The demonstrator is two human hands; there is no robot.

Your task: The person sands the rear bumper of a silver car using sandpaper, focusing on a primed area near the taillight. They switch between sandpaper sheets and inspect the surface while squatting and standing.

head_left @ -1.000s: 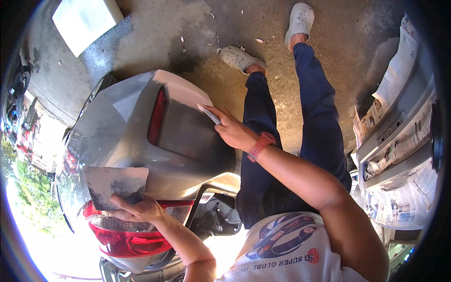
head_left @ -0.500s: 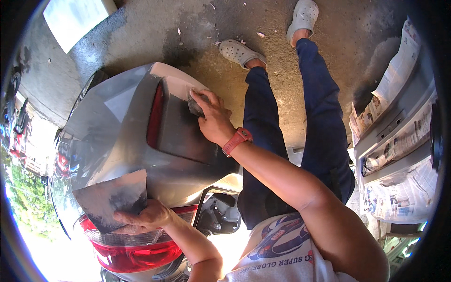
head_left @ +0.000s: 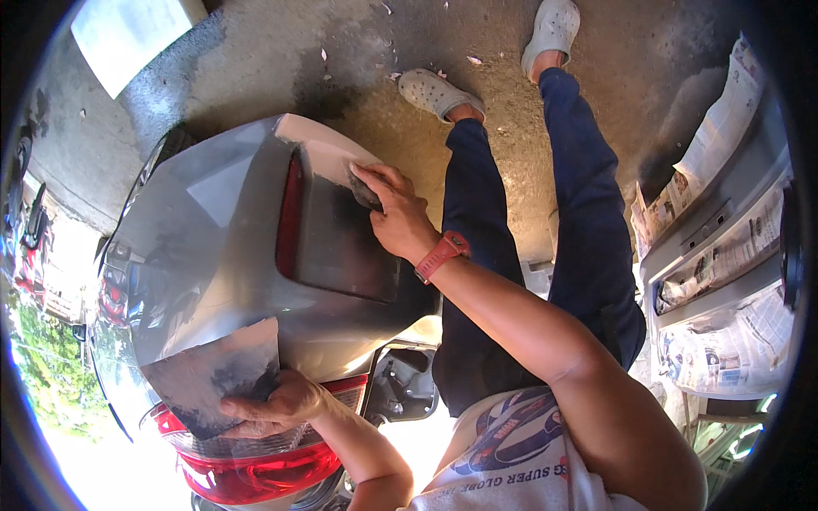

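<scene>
My right hand (head_left: 399, 213) pinches a small dark flat piece (head_left: 365, 189) and presses it on the grey car panel (head_left: 234, 247). It touches the edge of a pale, pinkish patch (head_left: 319, 143) along the panel's far border. Whether the piece is a spreader or a sanding pad, I cannot tell. A thin square board (head_left: 200, 375), smeared pale and dark grey, is gripped at its near right corner by my left hand (head_left: 277, 404). The board is held over the panel and the red and clear tail light (head_left: 256, 464). A long red reflector (head_left: 290, 217) is set in the panel between my hands.
To the right stands a grey car part (head_left: 716, 230) partly covered with newspaper (head_left: 724, 345). My legs and clogs (head_left: 434, 94) are beside the panel on the concrete floor (head_left: 366, 43). A white sheet (head_left: 128, 43) lies at the far left.
The panel, the board and both hands appear slightly farther right and lower. My right hand keeps the dark piece against the pale patch's edge, and both grips are unchanged.
</scene>
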